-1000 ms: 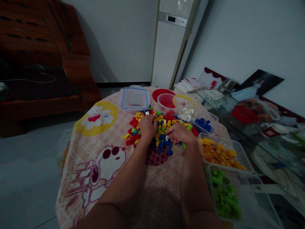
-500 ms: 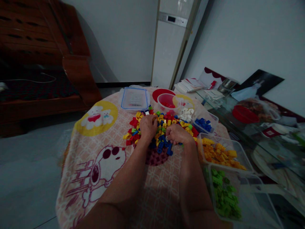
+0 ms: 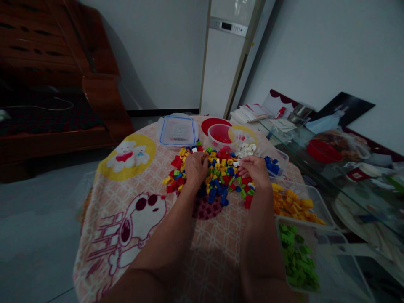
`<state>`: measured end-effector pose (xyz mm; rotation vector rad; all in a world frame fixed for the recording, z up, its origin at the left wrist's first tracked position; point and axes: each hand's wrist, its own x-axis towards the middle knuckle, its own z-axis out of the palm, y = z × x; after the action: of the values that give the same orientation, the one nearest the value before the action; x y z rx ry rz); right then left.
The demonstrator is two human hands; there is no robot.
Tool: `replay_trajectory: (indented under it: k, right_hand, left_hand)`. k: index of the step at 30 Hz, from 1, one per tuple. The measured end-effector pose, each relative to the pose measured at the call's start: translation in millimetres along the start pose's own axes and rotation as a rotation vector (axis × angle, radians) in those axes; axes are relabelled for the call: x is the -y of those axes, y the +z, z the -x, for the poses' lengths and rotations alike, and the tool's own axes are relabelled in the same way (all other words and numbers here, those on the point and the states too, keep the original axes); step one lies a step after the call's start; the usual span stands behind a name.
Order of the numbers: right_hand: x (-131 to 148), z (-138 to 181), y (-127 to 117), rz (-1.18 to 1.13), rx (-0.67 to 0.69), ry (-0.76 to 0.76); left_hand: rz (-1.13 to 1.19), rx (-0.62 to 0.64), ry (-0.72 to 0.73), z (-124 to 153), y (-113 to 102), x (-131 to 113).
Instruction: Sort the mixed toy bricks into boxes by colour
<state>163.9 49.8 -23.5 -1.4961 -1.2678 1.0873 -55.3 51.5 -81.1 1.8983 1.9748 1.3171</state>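
A mixed pile of toy building bricks point(image 3: 217, 179) in red, yellow, blue and green lies on the table. My left hand point(image 3: 196, 167) rests on the pile's left side with its fingers curled down. Whether anything is in those fingers is hidden. Over the pile's right side, my right hand point(image 3: 256, 169) pinches a white brick point(image 3: 236, 163) between thumb and fingertips. Just beyond it sits a small heap of white bricks point(image 3: 246, 149). The clear round bowl point(image 3: 224, 139) behind the pile holds red bricks.
Along the right edge stand clear boxes: one with blue bricks point(image 3: 272, 165), one with yellow bricks point(image 3: 290, 202) and one with green bricks point(image 3: 298, 256). A blue-rimmed lid point(image 3: 178, 130) lies at the back left. A glass table point(image 3: 315, 160) with clutter adjoins on the right.
My right hand has risen from the lower right of the pile and moved right and away from me, now with a white brick in its fingers. My left hand has barely moved.
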Motion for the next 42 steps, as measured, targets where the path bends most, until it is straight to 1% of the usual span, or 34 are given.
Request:
replay_trajectory:
  k: [2, 4, 6, 8, 10, 15, 18, 21, 24, 27, 30, 32, 33, 36, 38, 42]
  right_hand:
    - [-2, -6, 1, -0.128, -0.177, -0.035]
    - [-5, -12, 4, -0.273, -0.345, -0.125]
    - [-8, -16, 5, -0.381, -0.429, -0.230]
    - [-11, -19, 4, -0.422, -0.431, -0.292]
    - [-14, -20, 0, -0.408, -0.418, -0.294]
    - [-15, -18, -11, -0.286, -0.444, -0.205]
    - [-14, -16, -19, -0.118, -0.445, -0.152]
    - [-16, -14, -29, 0.158, -0.403, -0.115]
    - [-17, -12, -37, 0.445, -0.293, -0.080]
    - [-14, -8, -36, 0.607, -0.187, -0.017]
    - [-7, 0, -29, 0.629, -0.068, 0.088]
    - [1, 5, -22, 0.561, 0.024, 0.127]
    - [5, 8, -18, 0.507, 0.057, 0.124]
    - [16, 14, -9, 0.400, 0.077, 0.081]
    - [20, 16, -5, 0.403, 0.113, 0.073]
    - [20, 16, 4, 0.502, 0.257, 0.091]
  left_hand:
    - [-0.003, 0.002, 0.005, 0, 0, 0]
    - [-0.001, 0.006, 0.011, 0, 0, 0]
    - [-0.003, 0.012, 0.010, -1, -1, -1]
    - [-0.013, 0.020, 0.001, -1, -1, -2]
    - [-0.023, 0.026, -0.008, -1, -1, -2]
    - [-0.032, 0.032, -0.012, -1, 0, -1]
    - [-0.040, 0.028, -0.011, -1, 0, -1]
    - [-0.043, 0.017, 0.003, -1, 1, 0]
    - [-0.040, 0.013, 0.009, -1, 2, 0]
    - [-0.042, 0.009, 0.005, -1, 3, 1]
    - [-0.043, 0.011, -0.003, 0, 3, 0]
    - [-0.038, 0.012, -0.008, 0, 2, -1]
    - [-0.036, 0.014, -0.010, 0, 1, -1]
    - [-0.034, 0.022, -0.011, -1, 0, -2]
    - [-0.033, 0.034, -0.014, -1, -1, -3]
    - [-0.039, 0.046, -0.017, -1, -2, -4]
